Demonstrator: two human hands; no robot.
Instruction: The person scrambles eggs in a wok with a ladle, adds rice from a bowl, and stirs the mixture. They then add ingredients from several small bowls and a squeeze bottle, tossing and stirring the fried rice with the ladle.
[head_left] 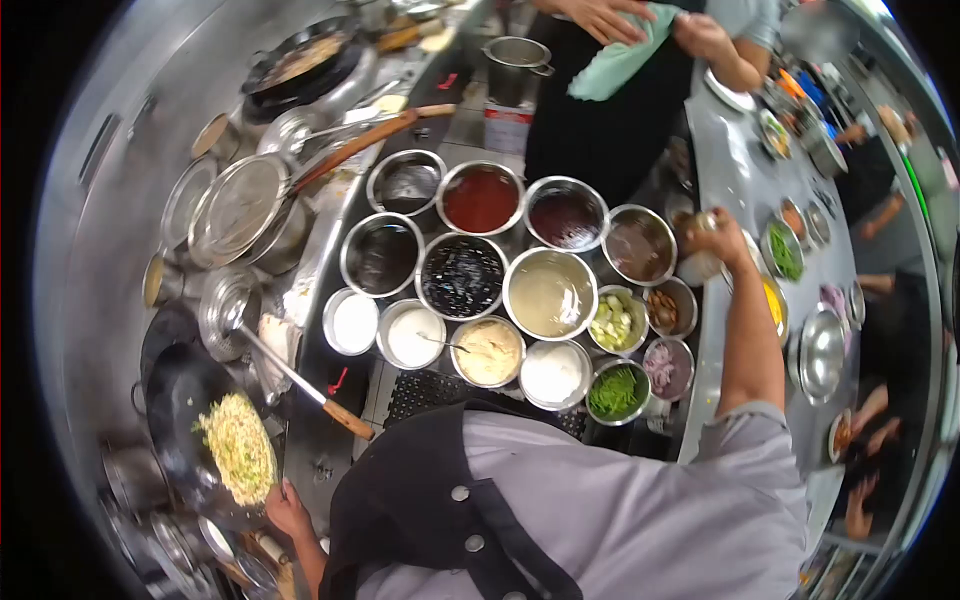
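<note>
At the lower left, a dark wok (180, 440) holds yellow fried rice (240, 450) with green bits. My left hand (288, 507) is closed at the wok's near right edge; its exact grip is small in view. My right arm stretches up the right side, and my right hand (718, 238) is closed around the top of a pale container (698, 265) beside the counter. Left of that hand stands a steel pot of brown liquid (640, 245). Nearer are a bowl of brown pieces (670, 307) and a bowl of sliced onion (668, 368).
Several pots of sauces and powders, including red sauce (480, 198) and clear liquid (550, 292), fill the middle. A ladle (300, 380) crosses the stove edge. Across, another person's hands hold a green cloth (625, 55). More people stand beyond the right counter (725, 160).
</note>
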